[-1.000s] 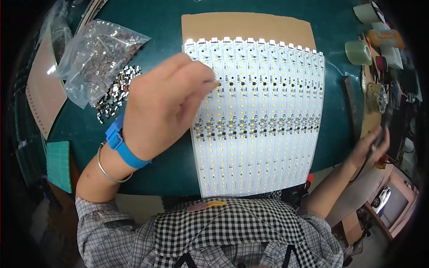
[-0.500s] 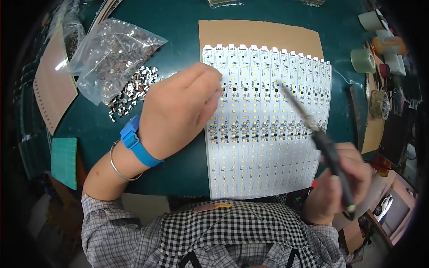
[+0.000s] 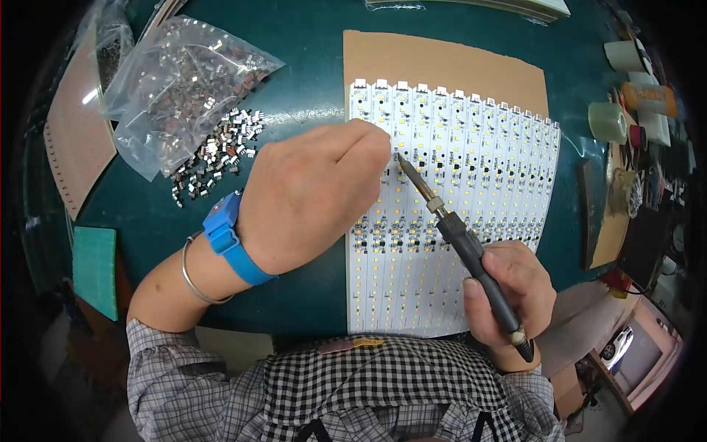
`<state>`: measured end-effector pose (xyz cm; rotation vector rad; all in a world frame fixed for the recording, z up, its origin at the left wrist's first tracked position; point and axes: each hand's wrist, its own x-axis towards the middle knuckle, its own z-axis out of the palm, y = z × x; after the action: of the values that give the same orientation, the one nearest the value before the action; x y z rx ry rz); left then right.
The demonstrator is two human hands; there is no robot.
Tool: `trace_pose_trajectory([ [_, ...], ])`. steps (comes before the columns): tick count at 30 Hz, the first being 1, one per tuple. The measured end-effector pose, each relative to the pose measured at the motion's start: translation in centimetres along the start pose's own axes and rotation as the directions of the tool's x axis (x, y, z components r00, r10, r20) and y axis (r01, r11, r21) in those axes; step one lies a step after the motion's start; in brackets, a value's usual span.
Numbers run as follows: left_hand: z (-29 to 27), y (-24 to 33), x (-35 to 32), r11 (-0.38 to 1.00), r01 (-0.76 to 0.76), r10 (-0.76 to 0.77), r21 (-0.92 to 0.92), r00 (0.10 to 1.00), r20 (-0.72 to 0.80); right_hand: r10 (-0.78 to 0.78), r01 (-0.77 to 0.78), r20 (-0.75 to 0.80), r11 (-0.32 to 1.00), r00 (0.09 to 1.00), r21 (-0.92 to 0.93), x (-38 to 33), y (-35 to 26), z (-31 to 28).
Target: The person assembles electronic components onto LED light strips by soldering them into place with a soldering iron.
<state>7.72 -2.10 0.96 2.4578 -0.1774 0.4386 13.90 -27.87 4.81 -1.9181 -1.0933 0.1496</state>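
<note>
In my right hand [image 3: 519,287] is a soldering iron [image 3: 468,250], gripped by its dark handle like a pen. Its metal tip points up and left, onto or just over the white LED circuit board panel [image 3: 420,287], close to the left hand's fingers. The panel is a row of narrow strips with small yellow LEDs and black chips, lying on a brown cardboard sheet [image 3: 442,62]. My left hand [image 3: 317,184], wearing a blue wrist strap [image 3: 234,239], is closed over the panel's left edge. Its fingertips are hidden, and I cannot make out what they hold.
Left of the panel, small connectors [image 3: 213,162] lie in a loose pile beside a clear bag [image 3: 180,88] of more. A pinkish perforated board [image 3: 77,132] and a green block [image 3: 96,272] stand at the far left. Tape rolls [image 3: 607,121] and a dark bar [image 3: 589,214] are at right.
The soldering iron has moved left and its tip has come down beside my left hand's fingers. My left hand stays closed over the panel. The whole view has shifted slightly.
</note>
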Motion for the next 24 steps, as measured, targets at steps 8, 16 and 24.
trace_pose_trajectory([
  [8,0.11,-0.12,0.08,1.0,-0.01,0.01,-0.018,1.0,-0.001,0.021,-0.021,0.014,1.0,1.0,-0.01,0.11,0.17,0.13],
  [16,0.21,-0.06,0.01,1.0,-0.011,0.011,-0.021,1.0,0.004,0.003,-0.001,0.05,0.999,0.999,-0.034,-0.29,0.07,0.37],
  [24,0.63,-0.14,-0.09,1.0,-0.02,0.02,0.008,1.0,0.007,-0.049,0.053,0.073,0.997,0.996,-0.058,-0.09,0.01,0.3],
])
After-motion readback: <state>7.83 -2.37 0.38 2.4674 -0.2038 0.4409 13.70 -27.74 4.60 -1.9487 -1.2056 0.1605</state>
